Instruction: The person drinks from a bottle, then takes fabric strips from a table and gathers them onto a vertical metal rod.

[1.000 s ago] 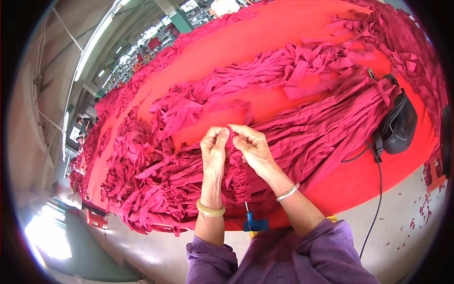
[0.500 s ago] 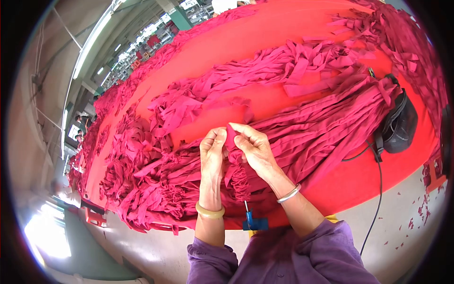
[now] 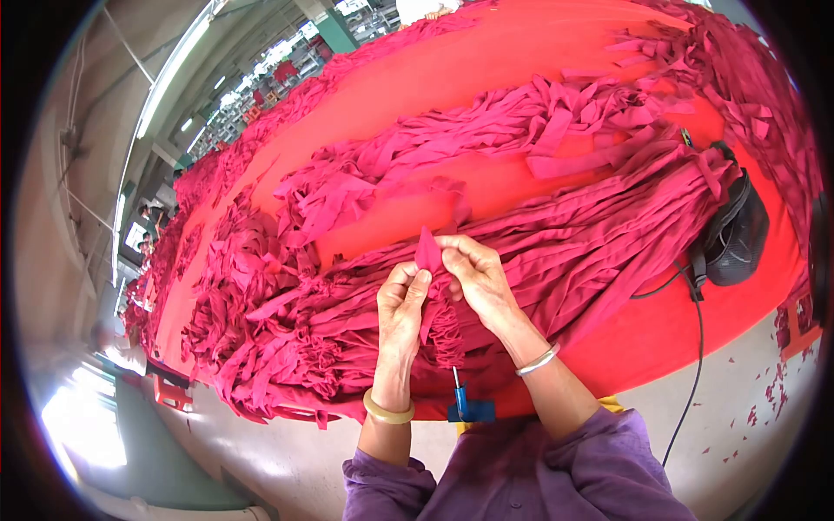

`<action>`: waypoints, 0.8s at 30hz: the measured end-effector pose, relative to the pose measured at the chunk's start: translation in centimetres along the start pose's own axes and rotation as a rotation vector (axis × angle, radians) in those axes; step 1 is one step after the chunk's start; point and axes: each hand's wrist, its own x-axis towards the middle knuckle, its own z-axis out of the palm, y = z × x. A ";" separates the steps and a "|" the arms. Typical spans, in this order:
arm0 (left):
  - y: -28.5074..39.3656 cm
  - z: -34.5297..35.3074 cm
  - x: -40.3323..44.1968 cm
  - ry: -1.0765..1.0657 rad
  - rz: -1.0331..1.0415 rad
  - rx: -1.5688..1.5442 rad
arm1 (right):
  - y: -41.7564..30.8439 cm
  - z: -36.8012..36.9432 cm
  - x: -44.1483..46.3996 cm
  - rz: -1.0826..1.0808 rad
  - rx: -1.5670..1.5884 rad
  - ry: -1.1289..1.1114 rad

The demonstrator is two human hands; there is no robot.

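Pinching cloth (image 3: pixel 428 251), fingers (image 3: pixel 460 248) partly cover it; rod (image 3: pixel 456 378): upper end hidden.

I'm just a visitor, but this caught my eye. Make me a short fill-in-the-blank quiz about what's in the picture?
1. The left hand and right hand hold a fabric strip whose tip is ____ rather than rounded.
2. The silver bangle is worn on the same side as the ____ hand.
3. The shirt sleeves are ____ in colour.
4. The holder of the thin metal rod is ____ in colour.

Missing words: pointed; right; purple; blue
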 end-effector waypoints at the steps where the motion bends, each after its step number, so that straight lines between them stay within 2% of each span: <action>1: 0.2 0.1 -0.2 0.011 0.047 0.049 | -1.3 0.8 -0.1 0.008 0.013 0.047; 2: 0.4 0.3 -0.1 0.018 0.096 0.099 | -0.6 0.9 0.5 0.010 0.014 0.041; 4: 0.4 0.5 0.5 0.052 0.167 0.135 | 0.7 0.9 1.6 -0.124 -0.023 -0.043; 5: 0.6 0.3 0.7 0.051 0.148 0.181 | 0.9 1.0 1.8 -0.070 0.074 -0.030; 8: 1.8 0.3 1.9 0.055 0.088 0.359 | 0.8 1.6 2.4 -0.151 0.190 0.073; 10: 2.8 0.5 3.0 0.019 0.052 0.414 | 0.4 2.3 2.1 -0.117 0.279 0.110; 12: 2.9 0.1 4.3 -0.054 -0.036 0.377 | 0.0 2.8 2.0 -0.082 0.371 0.222; 15: 3.2 -0.3 5.5 -0.134 -0.087 0.343 | 0.9 2.7 2.4 -0.096 0.456 0.230; 17: 3.2 -0.4 5.4 -0.177 -0.105 0.317 | 0.8 2.7 2.6 -0.088 0.440 0.224; 19: 2.9 -0.2 4.9 -0.106 -0.095 0.275 | 0.6 2.8 2.4 -0.078 0.423 0.216; 21: 2.6 0.2 3.3 -0.102 0.005 0.414 | 0.1 2.5 2.0 -0.143 0.241 0.181; 22: 1.9 0.0 2.4 -0.112 0.086 0.419 | -0.6 2.0 1.3 -0.058 0.139 0.128; 23: 1.0 -0.1 1.8 -0.118 0.157 0.348 | -1.1 1.5 0.6 0.024 0.038 0.075; 24: 0.6 -0.4 1.2 -0.118 0.117 0.251 | -0.5 1.3 0.5 -0.006 0.024 0.047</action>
